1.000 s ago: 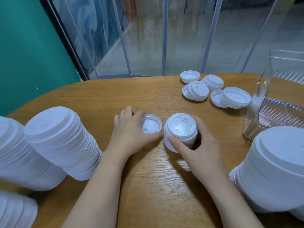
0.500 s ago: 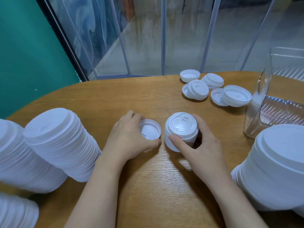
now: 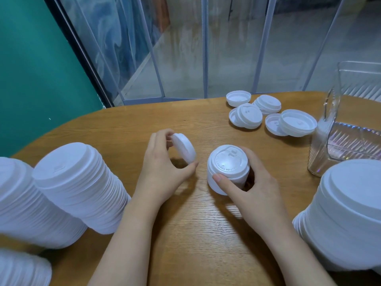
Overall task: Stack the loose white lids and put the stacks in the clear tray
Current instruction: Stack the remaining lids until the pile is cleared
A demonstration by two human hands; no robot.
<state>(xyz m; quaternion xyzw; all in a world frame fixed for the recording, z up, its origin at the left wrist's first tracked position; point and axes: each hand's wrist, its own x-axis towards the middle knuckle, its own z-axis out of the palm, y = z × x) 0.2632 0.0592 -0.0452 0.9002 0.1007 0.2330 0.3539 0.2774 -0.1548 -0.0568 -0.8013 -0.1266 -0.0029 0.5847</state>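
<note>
The left hand [image 3: 162, 168] pinched a single white lid [image 3: 184, 148], tilted on edge and lifted off the bench [image 3: 195, 234], just left of the short stack [image 3: 227, 169]. The right hand [image 3: 250, 190] gripped that stack upright on the bench. Further loose lids [image 3: 268, 116] lay beyond the stack, beside the clear tray [image 3: 346, 141] to its right. To seat the lid well, it probably needed turning dome-up, centring over the stack, and pressing down evenly while the right hand steadied the stack.

Clear tray [image 3: 350, 141] and big lid stacks [image 3: 350, 213] — cut off at frame edges
</note>
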